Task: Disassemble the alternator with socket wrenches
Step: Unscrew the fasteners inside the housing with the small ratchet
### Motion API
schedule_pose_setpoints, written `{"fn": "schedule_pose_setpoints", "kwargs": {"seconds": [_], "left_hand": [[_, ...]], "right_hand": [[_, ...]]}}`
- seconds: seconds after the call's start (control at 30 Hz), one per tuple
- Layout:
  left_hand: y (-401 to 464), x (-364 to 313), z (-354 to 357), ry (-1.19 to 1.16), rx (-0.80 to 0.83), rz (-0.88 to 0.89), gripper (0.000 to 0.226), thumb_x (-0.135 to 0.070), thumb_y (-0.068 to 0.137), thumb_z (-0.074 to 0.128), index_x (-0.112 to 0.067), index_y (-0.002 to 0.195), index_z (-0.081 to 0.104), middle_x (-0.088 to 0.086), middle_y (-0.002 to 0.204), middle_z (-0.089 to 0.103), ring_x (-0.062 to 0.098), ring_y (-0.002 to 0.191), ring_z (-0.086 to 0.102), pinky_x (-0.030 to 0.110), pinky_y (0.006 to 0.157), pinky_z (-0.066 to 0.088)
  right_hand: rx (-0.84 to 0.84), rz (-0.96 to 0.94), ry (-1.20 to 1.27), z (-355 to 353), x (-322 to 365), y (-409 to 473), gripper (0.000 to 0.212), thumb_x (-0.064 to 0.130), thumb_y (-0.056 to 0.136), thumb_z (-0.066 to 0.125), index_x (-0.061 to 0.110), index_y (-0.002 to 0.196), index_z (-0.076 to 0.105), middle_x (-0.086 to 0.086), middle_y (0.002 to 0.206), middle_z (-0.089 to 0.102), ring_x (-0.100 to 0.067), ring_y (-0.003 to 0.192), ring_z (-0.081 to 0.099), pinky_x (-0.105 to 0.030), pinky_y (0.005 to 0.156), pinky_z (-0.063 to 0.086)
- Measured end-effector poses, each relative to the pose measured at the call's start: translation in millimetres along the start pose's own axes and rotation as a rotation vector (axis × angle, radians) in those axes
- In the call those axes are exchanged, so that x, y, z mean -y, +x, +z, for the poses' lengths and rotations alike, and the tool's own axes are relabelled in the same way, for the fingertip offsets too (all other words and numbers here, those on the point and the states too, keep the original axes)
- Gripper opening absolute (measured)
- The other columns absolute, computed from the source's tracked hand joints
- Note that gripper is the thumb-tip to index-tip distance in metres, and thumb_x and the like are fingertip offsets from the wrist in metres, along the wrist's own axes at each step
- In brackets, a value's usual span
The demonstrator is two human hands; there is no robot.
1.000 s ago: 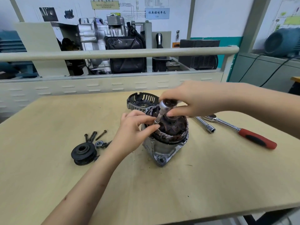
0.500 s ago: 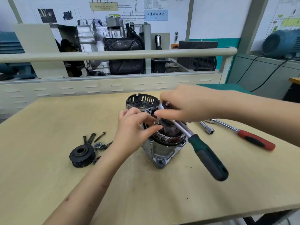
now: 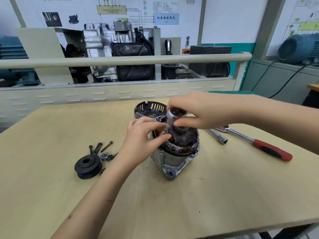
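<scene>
Alternator housing of grey cast metal with copper windings (image 3: 174, 157) stands mid-table; right hand (image 3: 198, 112) grips the chrome ratchet head (image 3: 173, 114), whose green-black handle has swung out of view since half a second ago; left hand (image 3: 143, 137) pinches the socket (image 3: 166, 131); loosening seems underway.

Just one cam for me, head-mounted, wide-angle, looking forward and down from close over the table (image 3: 51, 195). Far edge shows a rail (image 3: 120, 60) and the wall posters (image 3: 165, 18) behind.
</scene>
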State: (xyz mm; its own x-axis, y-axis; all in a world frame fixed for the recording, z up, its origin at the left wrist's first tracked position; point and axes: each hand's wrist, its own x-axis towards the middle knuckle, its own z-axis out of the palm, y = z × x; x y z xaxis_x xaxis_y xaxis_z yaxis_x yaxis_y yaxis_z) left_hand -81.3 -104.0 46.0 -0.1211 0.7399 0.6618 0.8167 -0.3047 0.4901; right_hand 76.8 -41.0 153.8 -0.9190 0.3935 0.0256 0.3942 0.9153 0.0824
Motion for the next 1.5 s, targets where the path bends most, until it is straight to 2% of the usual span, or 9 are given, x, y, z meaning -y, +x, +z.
{"fn": "schedule_pose_setpoints", "kwargs": {"seconds": [0.27, 0.43, 0.6, 0.73, 0.83, 0.97, 1.13, 1.33, 1.5], "left_hand": [[-0.5, -4.7, 5.2, 0.146, -0.089, 0.013, 0.026, -0.032, 0.067, 0.079, -0.012, 0.067, 0.062, -0.02, 0.067, 0.047, 0.012, 0.078, 0.047, 0.022, 0.079, 0.02], [-2.4, 4.5, -0.6, -0.011, 0.011, -0.023, 0.01, -0.025, 0.072, 0.076, -0.022, 0.074, 0.067, -0.024, 0.085, 0.051, -0.006, 0.094, 0.044, 0.005, 0.092, 0.011], [-1.6, -0.8, 9.2, 0.127, -0.089, -0.035, 0.023, -0.028, 0.067, 0.08, -0.014, 0.065, 0.062, -0.01, 0.067, 0.057, 0.013, 0.081, 0.051, 0.011, 0.086, 0.017], [-3.3, 4.0, 4.5, -0.034, -0.034, -0.036, 0.015, -0.023, 0.071, 0.077, -0.025, 0.083, 0.069, -0.027, 0.083, 0.053, -0.007, 0.094, 0.046, 0.01, 0.093, 0.014], [-4.7, 2.2, 5.0, -0.05, -0.072, -0.035, 0.024, -0.023, 0.07, 0.078, -0.036, 0.071, 0.058, -0.024, 0.075, 0.054, -0.006, 0.088, 0.048, 0.007, 0.093, 0.013], [-3.8, -1.0, 12.9, 0.085, -0.152, -0.022, 0.025, -0.029, 0.066, 0.079, -0.013, 0.064, 0.06, -0.007, 0.067, 0.06, 0.014, 0.076, 0.052, 0.006, 0.089, 0.013], [-5.9, 7.0, 5.8, 0.002, -0.088, -0.002, 0.019, -0.028, 0.071, 0.076, -0.013, 0.082, 0.072, -0.023, 0.085, 0.052, -0.002, 0.092, 0.046, 0.011, 0.093, 0.015], [-4.8, 1.2, 8.2, 0.191, -0.13, 0.023, 0.022, -0.028, 0.067, 0.079, -0.01, 0.067, 0.067, -0.005, 0.07, 0.062, 0.015, 0.085, 0.053, 0.02, 0.085, 0.015], [-3.0, 10.1, 0.7, -0.005, -0.015, -0.009, 0.014, -0.026, 0.077, 0.071, -0.016, 0.088, 0.072, -0.024, 0.09, 0.054, -0.001, 0.103, 0.049, 0.012, 0.101, 0.003]], "right_hand": [[-0.141, -0.018, -0.112, 6.3, 5.1, 0.6, 0.04, 0.057, 0.082, 0.032, 0.018, 0.082, 0.042, 0.011, 0.064, 0.042, -0.002, 0.057, 0.039, -0.02, 0.047, 0.025], [-0.046, -0.072, 0.001, 2.3, -1.4, 0.4, 0.031, 0.037, 0.092, 0.042, 0.016, 0.114, 0.046, 0.002, 0.097, 0.057, -0.019, 0.087, 0.051, -0.032, 0.072, 0.037], [-0.117, 0.04, -0.158, 6.9, 4.3, 6.1, 0.036, 0.053, 0.09, 0.034, 0.018, 0.091, 0.038, 0.008, 0.069, 0.037, -0.017, 0.064, 0.039, -0.03, 0.051, 0.024], [-0.054, -0.033, 0.031, 5.1, -1.6, 4.1, 0.029, 0.038, 0.092, 0.045, 0.016, 0.11, 0.045, 0.005, 0.083, 0.05, -0.014, 0.073, 0.044, -0.025, 0.058, 0.027], [-0.042, -0.037, -0.004, 1.2, -1.5, 3.1, 0.027, 0.04, 0.092, 0.045, 0.018, 0.108, 0.046, 0.007, 0.081, 0.051, -0.012, 0.07, 0.044, -0.027, 0.057, 0.028], [-0.131, 0.054, -0.213, 1.4, 4.6, 5.7, 0.041, 0.056, 0.088, 0.035, 0.016, 0.081, 0.042, 0.009, 0.061, 0.038, -0.006, 0.054, 0.036, -0.025, 0.045, 0.022], [-0.08, -0.043, -0.147, 0.5, -1.8, 6.1, 0.03, 0.04, 0.092, 0.043, 0.013, 0.105, 0.047, 0.003, 0.086, 0.051, -0.018, 0.076, 0.045, -0.032, 0.061, 0.034], [-0.136, 0.017, -0.226, 0.5, 5.4, 8.7, 0.042, 0.057, 0.086, 0.033, 0.017, 0.076, 0.043, 0.008, 0.061, 0.04, -0.005, 0.054, 0.037, -0.025, 0.046, 0.023], [-0.032, -0.036, -0.086, -3.3, 2.4, 8.8, 0.029, 0.035, 0.094, 0.041, 0.011, 0.107, 0.048, 0.0, 0.093, 0.056, -0.019, 0.081, 0.051, -0.031, 0.068, 0.037]]}}
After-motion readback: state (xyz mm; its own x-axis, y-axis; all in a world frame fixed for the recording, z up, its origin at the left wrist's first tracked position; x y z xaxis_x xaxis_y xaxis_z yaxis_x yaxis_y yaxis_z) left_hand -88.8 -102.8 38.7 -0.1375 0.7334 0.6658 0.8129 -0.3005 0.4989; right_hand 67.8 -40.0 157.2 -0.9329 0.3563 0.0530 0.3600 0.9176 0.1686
